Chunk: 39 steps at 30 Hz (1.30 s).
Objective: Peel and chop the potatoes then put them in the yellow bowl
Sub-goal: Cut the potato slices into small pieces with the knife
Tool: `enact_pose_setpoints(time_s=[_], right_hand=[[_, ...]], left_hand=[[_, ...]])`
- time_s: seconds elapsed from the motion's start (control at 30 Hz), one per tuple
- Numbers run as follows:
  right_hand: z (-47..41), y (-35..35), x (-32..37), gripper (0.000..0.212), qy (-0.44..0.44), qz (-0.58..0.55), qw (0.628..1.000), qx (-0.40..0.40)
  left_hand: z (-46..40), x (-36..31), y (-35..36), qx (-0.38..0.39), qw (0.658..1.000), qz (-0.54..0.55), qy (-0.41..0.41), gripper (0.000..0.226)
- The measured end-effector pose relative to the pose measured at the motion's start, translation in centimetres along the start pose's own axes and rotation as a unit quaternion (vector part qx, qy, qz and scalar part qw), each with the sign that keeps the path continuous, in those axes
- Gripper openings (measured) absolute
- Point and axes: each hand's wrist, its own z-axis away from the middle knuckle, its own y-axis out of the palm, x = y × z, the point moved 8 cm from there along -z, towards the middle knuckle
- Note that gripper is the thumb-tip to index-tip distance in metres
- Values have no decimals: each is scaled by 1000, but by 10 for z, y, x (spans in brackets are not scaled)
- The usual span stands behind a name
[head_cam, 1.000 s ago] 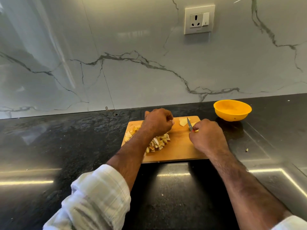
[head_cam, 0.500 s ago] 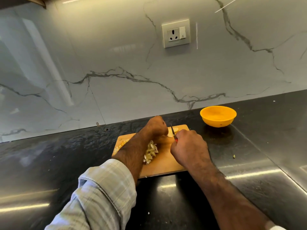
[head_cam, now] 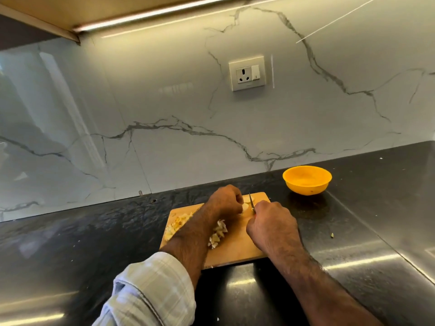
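Head view, chopping stage under way.

Rectangular pale wooden cutting board (head_cam: 237, 250) lies at lower centre of the frame on the dark polished stone counter (head_cam: 70, 243). Both hands work at the board's far end.

Left hand (head_cam: 226, 200): fingers curled down over a small pale peeled potato piece (head_cam: 245, 206), pinning it to the board. Most of the piece is hidden under the knuckles.

Right hand (head_cam: 270, 222): fist clenched round the handle of a small narrow-bladed knife (head_cam: 251, 203). The handle is almost wholly hidden; a speck of red shows at the blade's base. The blade stands just right of the potato piece, close to the left fingertips. Contact with the piece cannot be told.

Done so far, judged from the board: a heap of chopped pale-yellow potato cubes (head_cam: 217, 234) sits mid-board beside the left forearm, and a second scatter of chopped bits or peel (head_cam: 176, 225) lies at the board's left edge. Which of the two it is cannot be told.

Left to do: finish cutting the piece in hand, then transfer. The round yellow plastic bowl (head_cam: 307, 180) stands on the counter right of centre, well apart from the board's far right corner. What shows of its inside holds no potato, so the transfer appears not yet begun.

Estimate: peeling apparently complete, chopping near its end, filling outstanding.

Stray crumb (head_cam: 332, 235) on counter, right of board.
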Motion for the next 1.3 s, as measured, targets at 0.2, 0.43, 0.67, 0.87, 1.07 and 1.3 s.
enact_pose_setpoints(time_s=[0.2, 0.43, 0.67, 0.87, 1.07, 1.3], right_hand=[[5, 13, 11, 26, -38, 0, 998, 41], [6, 22, 12, 30, -40, 10, 997, 68], [0, 34, 10, 32, -32, 6, 996, 81], [2, 44, 15, 31, -18, -7, 996, 83], [4, 47, 24, 20, -12, -4, 997, 81], [7, 50, 32, 33, -3, 38, 993, 113]], left_hand=[[35, 26, -19, 5, 1000, -9, 7, 9], [56, 39, -12, -59, 998, 4, 23, 24], [55, 36, -14, -73, 992, -76, 70, 30], [51, 32, -10, -66, 993, -66, 67, 22], [51, 27, -6, -60, 994, -70, 58, 17], [56, 34, -13, -63, 995, 15, 78, 14]])
